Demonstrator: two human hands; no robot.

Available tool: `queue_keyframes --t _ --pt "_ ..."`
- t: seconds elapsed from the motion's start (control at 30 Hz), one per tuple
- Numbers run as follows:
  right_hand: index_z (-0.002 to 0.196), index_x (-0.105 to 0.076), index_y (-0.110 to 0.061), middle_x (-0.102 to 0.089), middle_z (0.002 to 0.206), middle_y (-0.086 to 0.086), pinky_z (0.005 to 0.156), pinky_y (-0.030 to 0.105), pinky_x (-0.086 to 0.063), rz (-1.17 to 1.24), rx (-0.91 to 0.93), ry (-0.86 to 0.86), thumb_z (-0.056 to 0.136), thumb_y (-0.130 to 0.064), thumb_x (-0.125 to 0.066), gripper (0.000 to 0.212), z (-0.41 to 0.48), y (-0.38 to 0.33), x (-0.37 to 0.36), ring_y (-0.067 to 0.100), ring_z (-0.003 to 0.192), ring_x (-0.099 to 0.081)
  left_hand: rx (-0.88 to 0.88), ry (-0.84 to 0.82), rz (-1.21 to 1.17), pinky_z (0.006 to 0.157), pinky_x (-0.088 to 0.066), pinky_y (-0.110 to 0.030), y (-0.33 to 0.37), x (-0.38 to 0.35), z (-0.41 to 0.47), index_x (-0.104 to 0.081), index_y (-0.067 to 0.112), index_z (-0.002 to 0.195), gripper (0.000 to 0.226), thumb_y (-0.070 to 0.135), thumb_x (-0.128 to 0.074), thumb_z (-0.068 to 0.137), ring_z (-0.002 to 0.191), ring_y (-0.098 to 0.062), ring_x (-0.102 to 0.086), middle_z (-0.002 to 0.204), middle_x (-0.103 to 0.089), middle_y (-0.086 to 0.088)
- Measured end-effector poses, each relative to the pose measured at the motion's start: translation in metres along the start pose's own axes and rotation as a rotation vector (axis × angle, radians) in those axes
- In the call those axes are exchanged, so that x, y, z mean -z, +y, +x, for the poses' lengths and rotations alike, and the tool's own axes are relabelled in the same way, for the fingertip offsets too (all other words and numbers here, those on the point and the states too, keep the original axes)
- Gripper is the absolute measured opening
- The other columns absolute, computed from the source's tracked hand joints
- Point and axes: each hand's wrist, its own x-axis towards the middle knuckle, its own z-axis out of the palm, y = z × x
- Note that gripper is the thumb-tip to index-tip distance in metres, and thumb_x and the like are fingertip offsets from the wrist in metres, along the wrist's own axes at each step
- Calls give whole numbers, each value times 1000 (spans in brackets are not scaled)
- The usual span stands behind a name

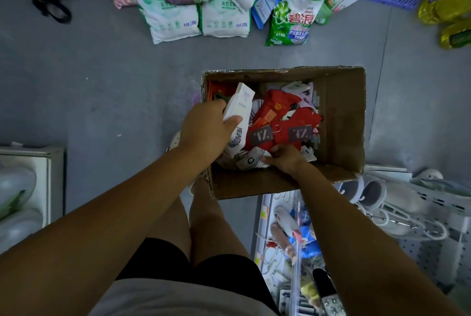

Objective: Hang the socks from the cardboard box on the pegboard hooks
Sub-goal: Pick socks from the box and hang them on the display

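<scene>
Pick-up step, nothing hung yet as far as we can see. We stand over the cardboard box (339,117), which sits on the grey floor (102,73) just ahead of our legs, open at the top with a loose pile of socks inside. The left hand (204,127) is over the box's left edge, its fingers and thumb wrapped round a white sock pack (238,109) with a long card sleeve, lifted clear of the pile and tilted. The right hand (285,157) is down in the near side of the box, fingers curled into the heap and thumb pressed on a white carded pair (251,161). We read that as a pinch, though the fingertips are hidden. Red socks (280,109) with grey tags (261,135) lie in the middle, just beyond the right hand and not held. The pegboard (433,247) is low on our right, beside the box, and its hooks (407,224) already carry white shoes (374,192). Bags of washing powder (175,20) are heaped on the floor beyond the box, well apart from it. For the next move we judge the right hand has to pull its pair free without dragging the tangled neighbours. Then we turn right, find a free hook and thread a pack's hanger loop over it, and we cannot see a free hook or the loop on the white pack from here.
</scene>
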Motion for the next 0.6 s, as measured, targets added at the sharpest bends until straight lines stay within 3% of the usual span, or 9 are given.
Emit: queue_keyframes --t 0.1,0.2,0.27,0.37,0.47,0.6 --pt "108 -69 2 -69 115 16 98 38 -49 38 19 1 86 -17 -78 31 5 -7 -5 30 112 -63 17 -1 -8 78 -60 -38 -1 -1 2 -63 7 108 35 40 -64 97 99 -26 -71 124 -70 -13" --pt "103 -70 7 -70 112 20 89 32 -49 110 45 24 88 -14 -75 27 0 -12 -7 31 110 -63 -3 8 -38 60 -50 -23 -2 0 3 -58 16 95 25 40 -66 96 88 -21 -68 119 -72 -13" --pt "98 -72 1 -72 106 14 82 26 -49 195 81 52 89 -18 -74 21 -11 -16 -4 27 105 -64 -12 16 -85 56 -48 -20 -3 3 3 -56 18 92 24 39 -67 95 79 -13 -62 115 -73 -11" --pt "90 -75 -13 -74 99 -2 81 23 -48 338 151 114 89 -25 -74 11 -38 -23 7 14 99 -66 0 35 -167 62 -55 -22 -1 10 -1 -62 15 101 24 38 -66 96 83 -10 -63 120 -72 -8" --pt "85 -75 -21 -76 96 -5 88 27 -50 441 223 249 91 -28 -72 10 -70 -27 23 13 100 -69 -15 56 -225 62 -53 -18 6 19 -4 -63 14 114 28 36 -64 97 100 -20 -70 127 -70 -7" --pt "92 -70 -20 -76 90 -9 69 17 -53 614 271 474 98 -27 -62 12 -120 -34 43 8 82 -70 -21 45 -338 78 -62 -36 27 38 -10 -61 16 129 36 35 -62 99 105 -22 -70 128 -70 -5"
